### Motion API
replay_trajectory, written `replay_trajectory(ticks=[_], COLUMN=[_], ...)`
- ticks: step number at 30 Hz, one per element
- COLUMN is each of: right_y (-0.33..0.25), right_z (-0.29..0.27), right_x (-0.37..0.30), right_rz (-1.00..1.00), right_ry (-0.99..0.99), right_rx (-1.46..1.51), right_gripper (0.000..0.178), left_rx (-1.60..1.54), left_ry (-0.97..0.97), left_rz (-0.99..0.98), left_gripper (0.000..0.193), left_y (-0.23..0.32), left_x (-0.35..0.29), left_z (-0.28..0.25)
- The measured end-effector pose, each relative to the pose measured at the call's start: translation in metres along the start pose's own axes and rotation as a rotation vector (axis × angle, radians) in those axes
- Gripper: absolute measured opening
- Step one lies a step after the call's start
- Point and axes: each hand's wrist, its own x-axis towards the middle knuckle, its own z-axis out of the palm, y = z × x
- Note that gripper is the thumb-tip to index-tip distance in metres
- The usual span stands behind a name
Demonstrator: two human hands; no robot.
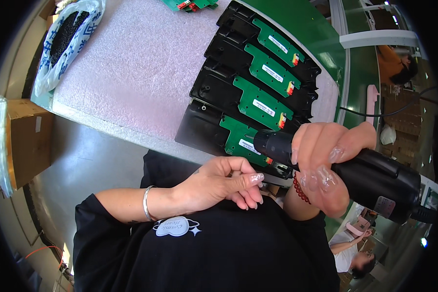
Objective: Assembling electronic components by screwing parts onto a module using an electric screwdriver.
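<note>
My right hand (326, 163) is wrapped round a black electric screwdriver (374, 180), whose bit points left over the nearest green circuit board (231, 127). That board lies on a black plastic housing (197, 127), nearest of several alike in a row. Whether the bit touches a screw, I cannot tell. In front of the housing, my left hand (224, 182) is closed, palm turned partly up, thumb pressed to the curled fingers. Anything inside it is too small or hidden to make out. Farther boards (263, 104) carry white labels and red-yellow connectors.
A plastic bag of small black parts (68, 39) stands at the table's far left. More green boards (190, 4) lie at the far edge. White foam sheet (131, 63) covers the tabletop. A cardboard box (31, 141) is at left; two other people are at right.
</note>
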Motion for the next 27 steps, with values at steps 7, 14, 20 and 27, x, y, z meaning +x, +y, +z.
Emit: replay_trajectory(ticks=[7, 14, 20, 27], right_y=[0.005, -0.049, -0.060, -0.055], right_z=[-0.001, -0.005, 0.015, 0.012], right_x=[0.003, 0.001, -0.004, -0.005], right_rz=[-0.015, -0.064, -0.099, -0.103], right_ry=[0.011, -0.004, -0.049, -0.020], right_rx=[0.066, 0.058, 0.162, 0.171], right_gripper=[0.032, 0.031, 0.022, 0.020], left_rx=[-0.043, -0.204, -0.418, -0.457], left_ry=[0.160, 0.274, 0.222, 0.117], left_rz=[0.056, 0.104, 0.204, 0.138], left_gripper=[0.012, 0.010, 0.010, 0.012], left_y=[0.004, -0.002, -0.012, -0.009], left_x=[-0.003, -0.005, -0.008, -0.001], left_z=[0.001, 0.005, -0.006, -0.009])
